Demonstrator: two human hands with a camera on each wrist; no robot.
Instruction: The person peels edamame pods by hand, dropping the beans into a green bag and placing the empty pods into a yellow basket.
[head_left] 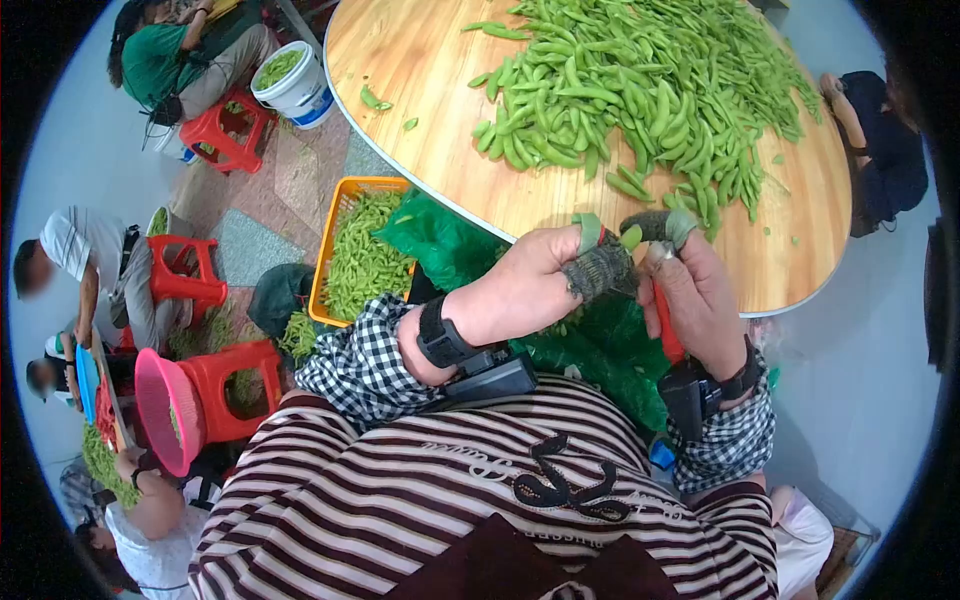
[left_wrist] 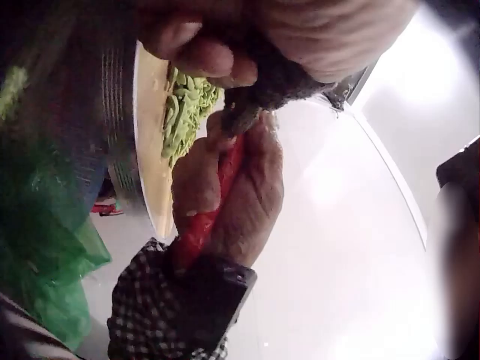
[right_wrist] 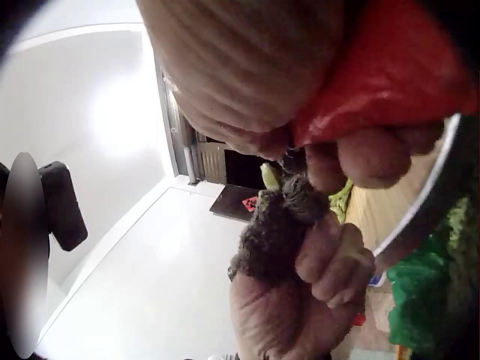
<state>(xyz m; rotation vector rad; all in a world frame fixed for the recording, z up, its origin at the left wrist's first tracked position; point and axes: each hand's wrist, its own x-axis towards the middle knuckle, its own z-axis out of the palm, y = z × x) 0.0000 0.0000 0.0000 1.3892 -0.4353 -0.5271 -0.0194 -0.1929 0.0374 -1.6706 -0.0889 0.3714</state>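
Note:
Over the near edge of the table, my left hand [head_left: 535,272] pinches a green soybean pod [head_left: 631,237], its tip sticking up between the fingers. Dark knitted covers [head_left: 598,268] wrap its thumb and a finger. My right hand [head_left: 700,300] meets it fingertip to fingertip and grips a red handle [head_left: 667,325] in its palm; the tool's working end is hidden by the fingers. In the right wrist view the pod [right_wrist: 270,178] shows pale green above the knitted thumb cover, close to the red handle [right_wrist: 390,75].
A large heap of pods [head_left: 640,90] spreads over the round wooden table [head_left: 420,60]. Beside it stand a yellow crate [head_left: 322,270] of pods and a green plastic bag [head_left: 440,245]. Red stools [head_left: 235,385], a white bucket [head_left: 300,90] and seated people occupy the left side.

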